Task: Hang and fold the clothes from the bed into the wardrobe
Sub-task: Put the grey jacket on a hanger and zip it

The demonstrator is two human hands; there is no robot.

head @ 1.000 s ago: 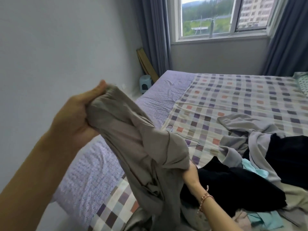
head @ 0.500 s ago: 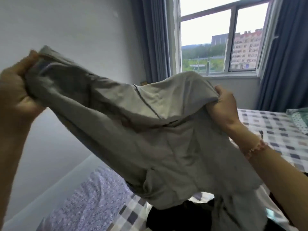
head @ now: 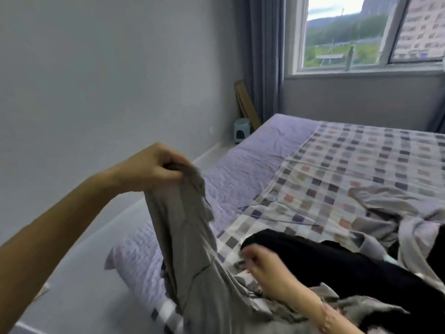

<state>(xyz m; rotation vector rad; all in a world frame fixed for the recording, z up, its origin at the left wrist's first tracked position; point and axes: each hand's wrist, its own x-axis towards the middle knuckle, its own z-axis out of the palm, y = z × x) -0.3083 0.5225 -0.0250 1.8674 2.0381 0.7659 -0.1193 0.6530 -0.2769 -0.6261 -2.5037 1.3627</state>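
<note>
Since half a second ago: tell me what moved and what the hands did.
The right hand dropped from the raised grey garment to the bed beside the black garment; its grasp now is blurred. The garment fell from spread to hanging. The left hand lowered, still gripping its top end.

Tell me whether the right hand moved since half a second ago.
Yes. The right hand has dropped from level with the window sill to the checked sheet, beside the black garment.

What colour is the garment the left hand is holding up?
Plain greyish-beige; the garment hangs from the left hand, seen in the head view.
</note>
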